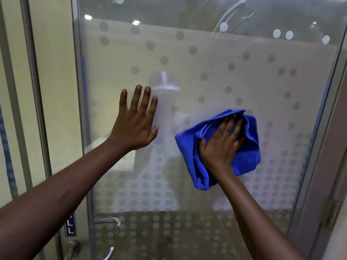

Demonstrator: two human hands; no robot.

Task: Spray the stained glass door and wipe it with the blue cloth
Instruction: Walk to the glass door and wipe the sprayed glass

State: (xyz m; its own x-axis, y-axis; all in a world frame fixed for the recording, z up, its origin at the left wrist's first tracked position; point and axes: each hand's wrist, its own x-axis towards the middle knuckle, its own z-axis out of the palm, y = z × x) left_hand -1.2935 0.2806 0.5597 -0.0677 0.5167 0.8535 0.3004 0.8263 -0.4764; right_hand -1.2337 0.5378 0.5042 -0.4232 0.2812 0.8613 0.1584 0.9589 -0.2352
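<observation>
The glass door (216, 72) fills the view, printed with frosted dots that grow denser toward the bottom. Curved wet streaks show near its top right. My left hand (136, 121) lies flat against the glass, fingers spread, holding nothing. My right hand (221, 145) presses the bunched blue cloth (247, 152) against the glass to the right of the left hand, at mid height. No spray bottle is in view.
A metal door handle (73, 249) and a small blue PULL sign (71, 225) sit at the lower left beside the door's metal frame (77, 76). A hinge (333, 212) is on the right frame. A cream wall panel (54, 72) stands to the left.
</observation>
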